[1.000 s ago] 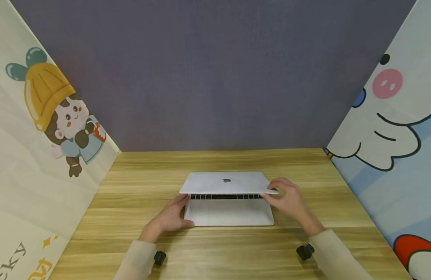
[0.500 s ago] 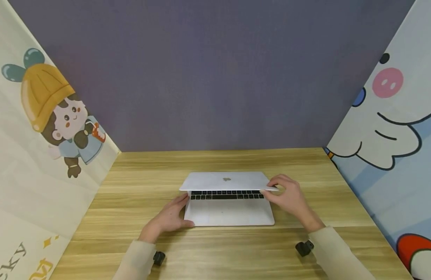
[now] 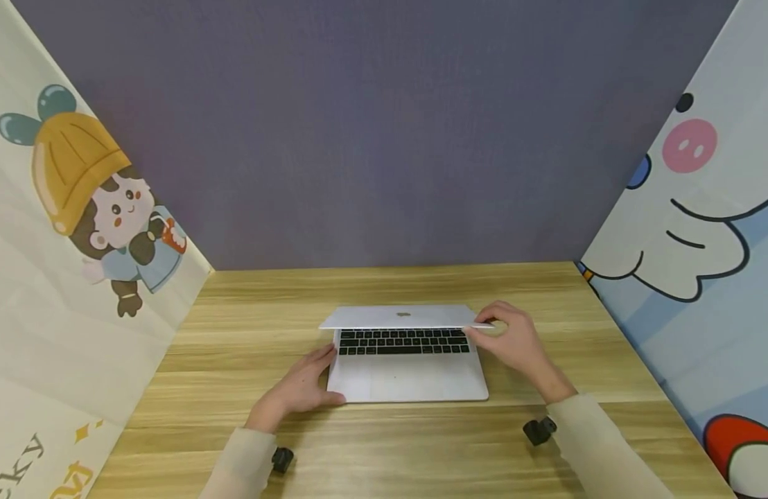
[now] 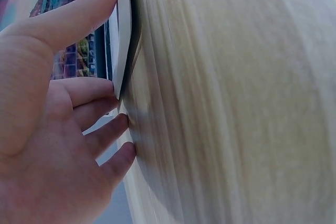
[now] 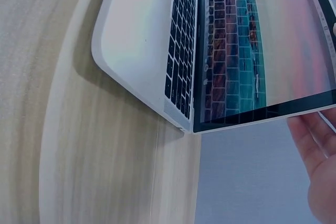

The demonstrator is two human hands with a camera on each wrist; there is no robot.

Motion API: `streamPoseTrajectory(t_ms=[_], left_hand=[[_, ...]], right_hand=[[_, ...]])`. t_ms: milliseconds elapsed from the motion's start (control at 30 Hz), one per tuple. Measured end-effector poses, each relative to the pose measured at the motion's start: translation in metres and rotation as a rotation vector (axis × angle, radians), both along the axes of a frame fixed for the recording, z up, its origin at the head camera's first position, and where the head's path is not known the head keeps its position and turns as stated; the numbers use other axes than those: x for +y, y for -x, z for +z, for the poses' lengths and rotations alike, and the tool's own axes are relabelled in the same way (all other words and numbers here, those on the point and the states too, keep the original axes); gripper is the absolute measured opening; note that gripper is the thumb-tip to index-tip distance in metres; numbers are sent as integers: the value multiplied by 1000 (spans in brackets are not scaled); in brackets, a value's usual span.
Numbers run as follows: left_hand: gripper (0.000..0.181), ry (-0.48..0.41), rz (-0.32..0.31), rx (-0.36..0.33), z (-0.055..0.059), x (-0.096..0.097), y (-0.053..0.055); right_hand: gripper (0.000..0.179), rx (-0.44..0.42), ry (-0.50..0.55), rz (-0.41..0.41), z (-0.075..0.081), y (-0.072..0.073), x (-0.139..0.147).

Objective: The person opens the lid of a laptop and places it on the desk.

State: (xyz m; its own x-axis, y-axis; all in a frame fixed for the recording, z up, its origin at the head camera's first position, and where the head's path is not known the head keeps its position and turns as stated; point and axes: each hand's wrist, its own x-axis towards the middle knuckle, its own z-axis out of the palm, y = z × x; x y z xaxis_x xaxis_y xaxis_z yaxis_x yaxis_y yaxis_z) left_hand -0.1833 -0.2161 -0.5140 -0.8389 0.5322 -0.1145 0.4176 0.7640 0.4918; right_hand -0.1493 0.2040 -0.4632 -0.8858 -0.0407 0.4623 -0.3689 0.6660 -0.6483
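A silver laptop (image 3: 415, 378) sits on the wooden table with its lid (image 3: 393, 317) partly raised and tilted back over the black keyboard (image 3: 403, 341). My right hand (image 3: 515, 339) pinches the lid's front right corner between thumb and fingers. In the right wrist view that hand (image 5: 317, 150) is partly cut off at the lid's edge, and the screen (image 5: 283, 45) shows a colourful picture and the keyboard's reflection. Along the base's left side rests my left hand (image 3: 303, 384), its thumb at the front corner and its extended fingers touching the edge, as the left wrist view also shows.
The wooden table (image 3: 421, 450) extends around the laptop to a dark grey back panel (image 3: 384, 138). Printed cartoon panels stand at the left (image 3: 47, 312) and right (image 3: 702, 229). A small black camera is on each wrist.
My right hand has lifted the lid's front edge higher and slightly backward, uncovering more keyboard rows. My left hand and the laptop's base have stayed in place.
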Motion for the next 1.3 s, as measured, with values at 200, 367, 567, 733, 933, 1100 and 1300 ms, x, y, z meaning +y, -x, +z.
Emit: streamPoseTrajectory(t_ms=[200,367,567,733,933,1100,1300], left_hand=[[102,5,-3,-2,2,1,-2],[101,8,6,-4,4,2,-3],[100,14,2,-6,4,3,-3],[99,15,0,-9,4,3,-3],[100,11,5,-14,4,4,-3],[100,11,10,-24,5,5,-5],[99,-2,16,-35,7,5,-5]], right_hand=[[15,-8,-2,-2,4,2,1],[15,-24,5,-15,8,5,2],[16,-37,-1,-25,12,8,2],[18,-87,8,-54,16,9,1],[22,-101,23,-64,18,11,0],[19,-88,33,-61,18,13,1],[20,-56,46,-69,18,16,0]])
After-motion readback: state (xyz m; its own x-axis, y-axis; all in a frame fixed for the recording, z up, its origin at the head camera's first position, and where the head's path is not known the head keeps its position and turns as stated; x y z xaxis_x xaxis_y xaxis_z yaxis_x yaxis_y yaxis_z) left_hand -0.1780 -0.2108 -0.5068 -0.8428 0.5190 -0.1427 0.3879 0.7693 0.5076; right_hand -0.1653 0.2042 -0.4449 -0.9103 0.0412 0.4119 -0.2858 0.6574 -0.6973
